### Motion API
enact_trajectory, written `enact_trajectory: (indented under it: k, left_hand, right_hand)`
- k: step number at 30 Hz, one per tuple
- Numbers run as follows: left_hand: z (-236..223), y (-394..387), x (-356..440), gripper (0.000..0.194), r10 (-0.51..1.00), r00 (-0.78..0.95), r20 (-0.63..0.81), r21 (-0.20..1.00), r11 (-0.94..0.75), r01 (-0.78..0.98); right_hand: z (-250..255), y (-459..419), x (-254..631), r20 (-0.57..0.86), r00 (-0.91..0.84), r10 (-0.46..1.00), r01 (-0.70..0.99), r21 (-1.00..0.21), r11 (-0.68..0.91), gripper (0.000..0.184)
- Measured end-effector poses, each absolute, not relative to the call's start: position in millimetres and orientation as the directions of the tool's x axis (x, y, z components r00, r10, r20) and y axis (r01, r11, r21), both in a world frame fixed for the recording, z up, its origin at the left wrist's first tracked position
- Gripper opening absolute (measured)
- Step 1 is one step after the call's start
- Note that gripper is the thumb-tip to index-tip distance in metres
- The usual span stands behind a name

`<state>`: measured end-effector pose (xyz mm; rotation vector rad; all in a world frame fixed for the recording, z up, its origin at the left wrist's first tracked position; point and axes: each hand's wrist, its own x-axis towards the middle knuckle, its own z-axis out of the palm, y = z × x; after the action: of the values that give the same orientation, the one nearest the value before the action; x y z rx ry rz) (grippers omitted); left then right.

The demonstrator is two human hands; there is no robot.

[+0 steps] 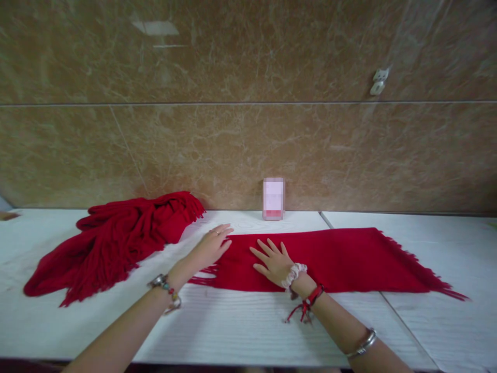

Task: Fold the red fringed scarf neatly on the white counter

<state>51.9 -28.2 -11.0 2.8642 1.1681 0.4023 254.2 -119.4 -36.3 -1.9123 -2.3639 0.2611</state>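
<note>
A red fringed scarf (341,261) lies flat in a long strip across the white table, with tassels at both ends. My right hand (274,261) rests on it left of its middle, palm down and fingers spread. At the scarf's left end, by the far corner, is my left hand (213,246); its fingers are stretched out and touch or hover at the edge, and nothing shows in its grasp. Part of the left fringe is hidden beneath my left hand and wrist. Farther left, a second red fringed scarf (128,238) lies in a crumpled heap.
A phone-like upright object (274,199), its face blurred, leans against the brown marbled wall (233,155) behind the table. A small white cat-shaped piece (379,82) is fixed on the wall at upper right. Seams run across the white tabletop (217,331).
</note>
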Motion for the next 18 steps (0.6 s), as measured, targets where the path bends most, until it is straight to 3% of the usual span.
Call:
enact_trajectory:
  k: [5,10,13,18]
  left_hand:
    - [-40,-43,73,0.043,0.746,0.666,0.013,0.023,-0.666,0.746]
    - [-31,-34,47,0.045,0.895,0.441,-0.069,-0.022,-0.443,0.896]
    - [-24,-36,53,0.044,0.910,0.415,-0.024,-0.072,-0.415,0.907]
    - [-25,-42,90,0.043,0.793,0.602,0.093,-0.103,-0.594,0.798]
  right_hand:
    - [-45,-119,255,-0.012,-0.235,0.972,0.961,-0.150,0.230,0.051]
    - [-45,-118,256,0.026,-0.228,0.973,0.958,-0.170,0.229,0.055]
    - [-45,-117,253,0.070,-0.236,0.969,0.954,-0.175,0.245,0.055]
    - [-44,-118,249,0.008,-0.267,0.964,0.943,-0.204,0.263,0.056]
